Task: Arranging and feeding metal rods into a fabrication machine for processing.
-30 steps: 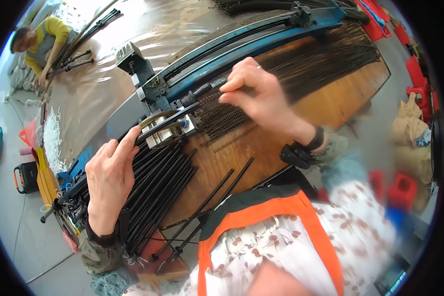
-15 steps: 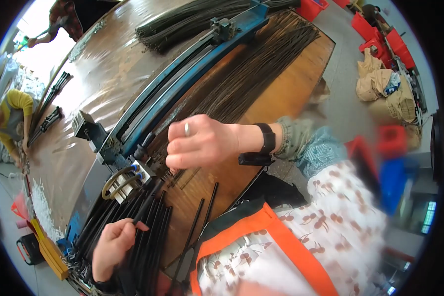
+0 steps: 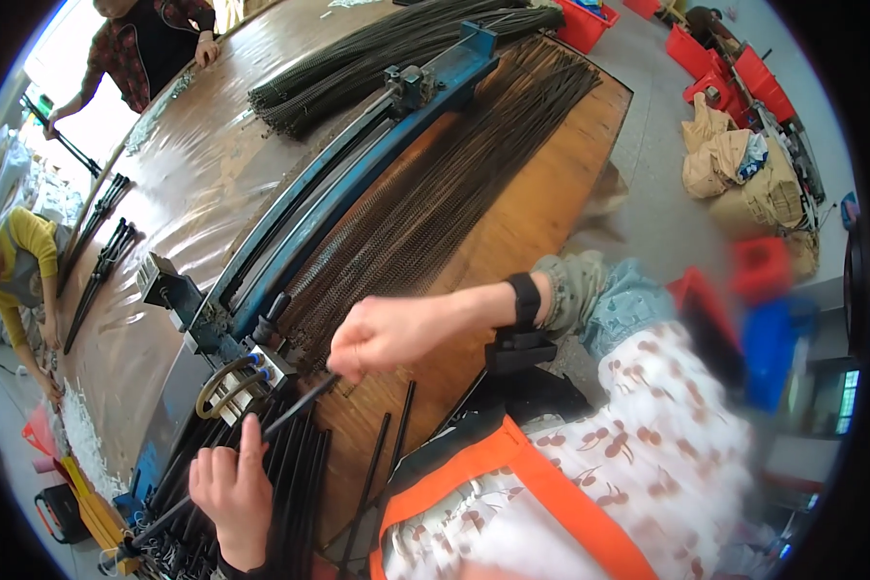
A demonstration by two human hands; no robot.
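A dark slim tube (image 3: pixel 298 407) slants across the front of the bench. Its upper end is in the pinched fingers of my right hand (image 3: pixel 387 335). Lower down, my left hand (image 3: pixel 232 493) has its fingers curled on the same tube, the index finger stretched up beside it. Beneath my left hand lies a bunch of black tubes (image 3: pixel 304 483). Just beyond them is a clamp-like metal fixture (image 3: pixel 251 377) with curved hoses, at the near end of a long blue rail (image 3: pixel 333 198). Long dark coil springs (image 3: pixel 425 203) lie right of the rail, past my right hand.
Another coil bundle (image 3: pixel 358 72) lies beyond the rail on the plastic-covered table (image 3: pixel 188 193). Two loose black rods (image 3: pixel 387 454) rest near my apron. At the left are a person in yellow (image 3: pixel 34 251) and one in dark clothes (image 3: pixel 150 58). Red bins (image 3: pixel 764 82) stand far right.
My right hand has moved down and now pinches the tube's upper end. The left index finger has straightened, and the tube slants more. The view has shifted slightly.
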